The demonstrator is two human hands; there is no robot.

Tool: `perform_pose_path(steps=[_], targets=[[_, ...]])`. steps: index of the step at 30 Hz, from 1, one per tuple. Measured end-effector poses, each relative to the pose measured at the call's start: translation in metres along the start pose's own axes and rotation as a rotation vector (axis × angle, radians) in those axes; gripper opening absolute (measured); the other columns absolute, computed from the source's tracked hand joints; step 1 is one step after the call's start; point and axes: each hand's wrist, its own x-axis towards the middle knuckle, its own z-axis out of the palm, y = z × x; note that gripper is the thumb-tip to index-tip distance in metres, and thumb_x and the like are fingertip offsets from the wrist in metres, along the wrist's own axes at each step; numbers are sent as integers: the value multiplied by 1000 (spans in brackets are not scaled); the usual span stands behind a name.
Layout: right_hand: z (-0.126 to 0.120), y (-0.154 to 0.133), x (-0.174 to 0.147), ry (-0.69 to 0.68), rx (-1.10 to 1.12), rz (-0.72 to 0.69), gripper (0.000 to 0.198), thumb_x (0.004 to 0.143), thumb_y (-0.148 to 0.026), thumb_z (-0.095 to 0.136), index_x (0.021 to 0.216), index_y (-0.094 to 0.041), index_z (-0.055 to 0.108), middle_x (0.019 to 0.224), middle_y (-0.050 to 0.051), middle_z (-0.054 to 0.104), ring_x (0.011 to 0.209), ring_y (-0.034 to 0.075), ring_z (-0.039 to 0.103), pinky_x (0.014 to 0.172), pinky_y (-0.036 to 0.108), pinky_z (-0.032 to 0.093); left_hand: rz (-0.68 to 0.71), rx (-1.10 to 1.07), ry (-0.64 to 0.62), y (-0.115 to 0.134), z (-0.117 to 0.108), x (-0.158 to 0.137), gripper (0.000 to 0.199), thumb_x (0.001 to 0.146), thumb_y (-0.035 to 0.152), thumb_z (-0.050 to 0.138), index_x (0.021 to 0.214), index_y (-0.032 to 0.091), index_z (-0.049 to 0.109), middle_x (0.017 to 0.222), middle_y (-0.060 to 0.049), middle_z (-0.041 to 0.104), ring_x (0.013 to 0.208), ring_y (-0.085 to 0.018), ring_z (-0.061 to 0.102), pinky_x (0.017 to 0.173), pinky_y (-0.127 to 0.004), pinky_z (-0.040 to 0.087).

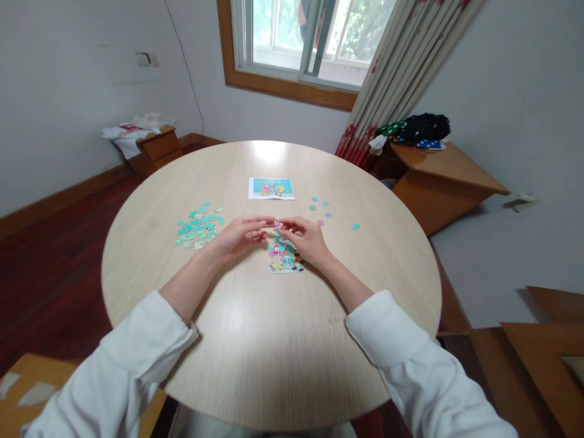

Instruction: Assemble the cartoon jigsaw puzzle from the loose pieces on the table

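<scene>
A partly joined jigsaw puzzle (286, 260) with cartoon figures lies on the round table, just below my hands. My right hand (306, 238) comes over its upper right part and pinches a small pink puzzle piece (277, 225) between thumb and fingers. To the left, my left hand (244, 235) has its fingers stretched toward that piece. The left index fingertip is at or very near it; whether they touch, I cannot tell. Part of the puzzle's top and right side is hidden by my right hand.
A heap of loose turquoise pieces (198, 226) lies left on the table (255, 340). Several single pieces (312, 208) are scattered at right, one turquoise piece (356, 226) farther out. Beyond my hands is a printed reference picture (272, 188). Cloths (422, 129) top a tilted wooden cabinet (438, 176).
</scene>
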Motion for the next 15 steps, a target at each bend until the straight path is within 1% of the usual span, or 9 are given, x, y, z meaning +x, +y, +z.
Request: perform_pose_path(steps=[4, 8, 12, 15], targets=[[1, -1, 0, 1, -7, 14, 21, 72, -33, 69, 88, -20, 71, 82, 5, 70, 75, 15, 63, 68, 30, 47, 68, 147, 85, -1, 1, 1, 28, 59, 20, 76, 85, 14, 69, 81, -6, 68, 67, -12, 57, 70, -29, 45], [3, -4, 0, 9, -2, 7, 20, 71, -34, 69, 86, -20, 71, 80, 4, 70, 73, 15, 62, 67, 30, 46, 186, 323, 162, -4, 2, 4, 26, 59, 24, 77, 81, 13, 68, 75, -5, 67, 69, -14, 59, 72, -32, 46], [3, -5, 1, 6, -12, 7, 19, 71, -35, 70, 84, -21, 71, 79, 4, 70, 72, 15, 62, 67, 30, 46, 250, 407, 153, -4, 5, 3, 30, 58, 30, 78, 80, 13, 69, 77, -6, 68, 72, -16, 60, 72, -32, 47], [4, -5, 1, 0, -13, 20, 20, 71, -35, 70, 84, -20, 71, 79, 4, 70, 72, 15, 62, 67, 30, 46, 274, 448, 152, -3, 6, 1, 30, 58, 30, 78, 80, 13, 69, 79, -7, 69, 73, -16, 60, 72, -32, 48]])
